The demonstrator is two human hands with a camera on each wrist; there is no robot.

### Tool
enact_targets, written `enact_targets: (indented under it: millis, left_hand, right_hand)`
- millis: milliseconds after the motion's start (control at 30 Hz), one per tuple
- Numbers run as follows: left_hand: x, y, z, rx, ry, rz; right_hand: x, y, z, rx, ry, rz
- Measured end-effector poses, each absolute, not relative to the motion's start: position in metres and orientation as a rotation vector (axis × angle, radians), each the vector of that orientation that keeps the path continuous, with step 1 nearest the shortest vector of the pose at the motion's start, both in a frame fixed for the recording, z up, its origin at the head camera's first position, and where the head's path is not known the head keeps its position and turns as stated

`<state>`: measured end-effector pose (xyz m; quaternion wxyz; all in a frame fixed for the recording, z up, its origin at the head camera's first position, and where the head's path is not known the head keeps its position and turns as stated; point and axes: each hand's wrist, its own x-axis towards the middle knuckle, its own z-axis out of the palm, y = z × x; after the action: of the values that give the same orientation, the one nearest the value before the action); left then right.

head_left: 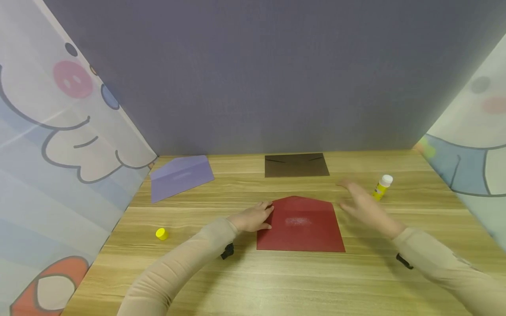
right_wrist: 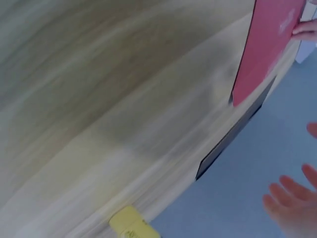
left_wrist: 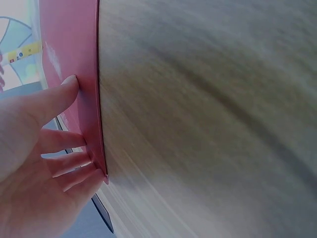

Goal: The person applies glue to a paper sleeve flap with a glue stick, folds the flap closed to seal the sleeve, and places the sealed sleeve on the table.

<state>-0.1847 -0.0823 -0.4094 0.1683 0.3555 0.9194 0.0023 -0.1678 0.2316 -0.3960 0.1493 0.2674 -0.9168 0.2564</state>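
Note:
A red envelope (head_left: 304, 235) lies in front of me, its flap spread open toward the far side. A whitish smear shows on its middle. My left hand (head_left: 253, 218) rests on its left side; in the left wrist view the thumb (left_wrist: 64, 96) lies over the paper and the other fingertips touch near its edge. Off the envelope's right side, my right hand (head_left: 361, 204) is over the table with its fingers extended and nothing in them. Just behind that hand stands a yellow glue stick (head_left: 380, 189), white end up, partly hidden by it.
A dark brown envelope (head_left: 296, 166) lies at the back by the grey panel (head_left: 253, 79). Back left is a purple envelope (head_left: 179, 177) with its flap open and a faint smear. A small yellow cap (head_left: 161, 234) sits on the left of the wooden table (head_left: 300, 285).

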Motion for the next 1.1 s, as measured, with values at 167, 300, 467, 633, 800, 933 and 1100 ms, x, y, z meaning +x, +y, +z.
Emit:
enact_targets:
  millis: [167,300,467,633,800,933,1100]
  left_hand:
    - [-0.184,-0.082,-0.408,1.018,2.616,0.003]
    - [-0.183,-0.082,-0.407,1.029,2.615,-0.001]
    - [-0.183,-0.082,-0.407,1.033,2.613,-0.014]
    - [-0.183,-0.081,-0.408,1.015,2.613,-0.004]
    - [-0.183,-0.081,-0.407,0.995,2.609,0.021]
    - [-0.183,-0.082,-0.406,0.993,2.608,0.049]
    - [-0.183,-0.084,-0.407,0.993,2.62,0.11]
  right_hand:
    - [-0.166,0.222,-0.406,0.865,-2.782,0.691]
    - [-0.165,0.216,-0.412,0.93,-2.834,0.638]
    - [-0.164,0.211,-0.418,0.974,-2.857,0.618]
    - [-0.166,0.211,-0.424,0.983,-2.928,0.606]
    - [-0.165,0.21,-0.426,1.003,-2.954,0.575]
    - [-0.164,0.209,-0.425,0.995,-2.961,0.578]
    - [-0.164,0.209,-0.424,0.951,-3.003,0.635]
